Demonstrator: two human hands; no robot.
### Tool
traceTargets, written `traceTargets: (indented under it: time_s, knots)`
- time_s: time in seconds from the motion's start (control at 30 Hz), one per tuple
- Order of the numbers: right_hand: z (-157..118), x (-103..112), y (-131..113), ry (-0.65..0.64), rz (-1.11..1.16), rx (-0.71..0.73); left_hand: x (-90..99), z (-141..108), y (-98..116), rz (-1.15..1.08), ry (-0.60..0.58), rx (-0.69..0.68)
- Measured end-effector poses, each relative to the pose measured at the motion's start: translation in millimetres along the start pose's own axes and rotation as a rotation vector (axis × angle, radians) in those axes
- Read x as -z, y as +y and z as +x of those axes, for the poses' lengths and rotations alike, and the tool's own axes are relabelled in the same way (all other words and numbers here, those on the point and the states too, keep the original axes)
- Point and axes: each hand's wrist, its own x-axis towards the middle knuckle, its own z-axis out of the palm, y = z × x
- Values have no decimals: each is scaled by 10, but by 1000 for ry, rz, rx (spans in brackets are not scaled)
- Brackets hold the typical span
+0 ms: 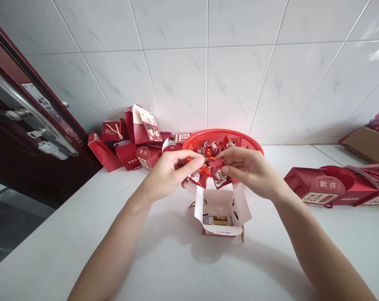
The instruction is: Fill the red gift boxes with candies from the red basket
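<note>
An open white-lined box [222, 205] stands on the white table, with a yellow and red packet [219, 220] at its bottom and rope handles at its sides. Behind it, a red mesh basket [222, 133] holds many wrapped candies. Above the box's back edge, my right hand [249, 169] pinches a dark red candy packet [220, 173]. My left hand [173, 173] is closed at the basket's front left edge, thumb and index finger together. Another red packet [195, 177] hangs beneath its fingers, and the fingers partly hide how it is held.
Several red gift boxes [128, 154] are piled against the tiled wall at the left. More red boxes [327, 186] line up at the right, before a brown cardboard box [368, 144]. A dark door [23, 125] stands far left.
</note>
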Motion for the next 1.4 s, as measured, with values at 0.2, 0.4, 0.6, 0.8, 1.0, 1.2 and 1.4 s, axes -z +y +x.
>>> traceTargets:
  time_s: [0.2, 0.4, 0.6, 0.8, 1.0, 1.2, 1.4]
  knots:
    - [-13, -215, 38, -528, -608, -178, 159, -25, 56, 81, 63, -36]
    - [-25, -429, 77, -780, -1019, -217, 151, -41, 53, 107, 27, -23]
    - [-27, -443, 88, -806, -1059, -252, 93, -45, 61, 125, -10, -14]
    - [-41, -400, 82, -929, -973, -275, 102, -49, 62, 128, -26, -19]
    - [-7, -338, 23, -924, -905, -300, 76, -51, 59, 101, -41, -7]
    - [2, 10, -105, -504, -340, -168, -49, -8, -26, 47, -113, 34]
    - [2, -62, -3, -183, -184, -146, -192, 31, -106, -51, -185, 2]
